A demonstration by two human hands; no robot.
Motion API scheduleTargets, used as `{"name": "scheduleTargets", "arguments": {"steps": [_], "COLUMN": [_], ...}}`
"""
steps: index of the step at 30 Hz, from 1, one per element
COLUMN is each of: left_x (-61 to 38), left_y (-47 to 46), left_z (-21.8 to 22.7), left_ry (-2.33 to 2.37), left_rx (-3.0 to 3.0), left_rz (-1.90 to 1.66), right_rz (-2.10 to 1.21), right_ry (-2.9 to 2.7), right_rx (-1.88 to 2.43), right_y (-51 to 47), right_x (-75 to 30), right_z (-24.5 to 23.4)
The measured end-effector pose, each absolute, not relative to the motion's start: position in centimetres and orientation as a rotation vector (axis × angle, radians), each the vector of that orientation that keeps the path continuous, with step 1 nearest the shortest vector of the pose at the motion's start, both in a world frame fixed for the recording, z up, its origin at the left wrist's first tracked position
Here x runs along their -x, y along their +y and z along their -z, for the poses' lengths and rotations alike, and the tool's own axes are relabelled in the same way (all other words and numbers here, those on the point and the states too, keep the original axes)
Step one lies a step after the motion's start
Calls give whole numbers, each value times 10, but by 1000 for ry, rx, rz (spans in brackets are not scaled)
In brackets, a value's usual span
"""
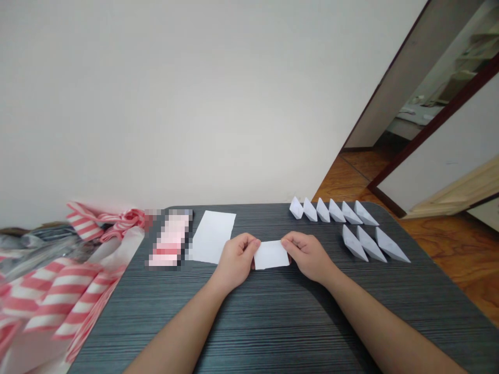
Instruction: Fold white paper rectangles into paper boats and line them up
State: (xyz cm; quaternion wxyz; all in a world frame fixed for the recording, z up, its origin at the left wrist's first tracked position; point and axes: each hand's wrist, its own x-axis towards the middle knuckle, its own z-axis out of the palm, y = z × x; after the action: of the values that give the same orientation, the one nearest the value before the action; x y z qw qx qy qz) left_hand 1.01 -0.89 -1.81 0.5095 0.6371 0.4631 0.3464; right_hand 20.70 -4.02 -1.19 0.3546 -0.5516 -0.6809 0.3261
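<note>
Dark striped tabletop point(280, 332) was seen from the head view; a folded white paper point(271, 255) was gripped at centre frame, clamped at either end by the left hand point(236, 261) and right hand point(306, 255), white paper boats point(336, 210) ranked at upper right

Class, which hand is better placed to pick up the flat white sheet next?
Left, probably: the left hand lies beside the white sheet, while the right hand is farther, across the small folded paper both hands hold.
</note>
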Motion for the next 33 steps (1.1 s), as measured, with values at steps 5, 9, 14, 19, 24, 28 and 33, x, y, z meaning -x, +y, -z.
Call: {"name": "scheduleTargets", "arguments": {"steps": [5, 9, 14, 19, 24, 28, 33], "left_x": [-9, -7, -8, -9, -8, -9, -13], "left_y": [-9, -9, -9, -9, -9, -9, -9], "left_z": [20, 22, 21, 12, 9, 12, 16], "left_ry": [1118, 1125, 1090, 1039, 1069, 1083, 1000], "left_rx": [-1545, -1575, -1570, -1728, -1787, -1726, -1390], "left_rz": [-825, -807, -782, -752, -717, -761, -804], "right_rz": [-845, -943, -966, -957, -1032, -1032, -1002], "right_ry": [-1725, -1684, -1671, -1700, -1720, -1747, -1696], "right_rx": [1438, 1422, 1425, 1426, 1425, 1407, 1422], "right_y": [-39, -39, -40, -41, -40, -41, -43], "right_x": [-206, -207, -208, -206, -205, -205, -202], "right_z": [17, 21, 20, 15, 16, 15, 12]}}
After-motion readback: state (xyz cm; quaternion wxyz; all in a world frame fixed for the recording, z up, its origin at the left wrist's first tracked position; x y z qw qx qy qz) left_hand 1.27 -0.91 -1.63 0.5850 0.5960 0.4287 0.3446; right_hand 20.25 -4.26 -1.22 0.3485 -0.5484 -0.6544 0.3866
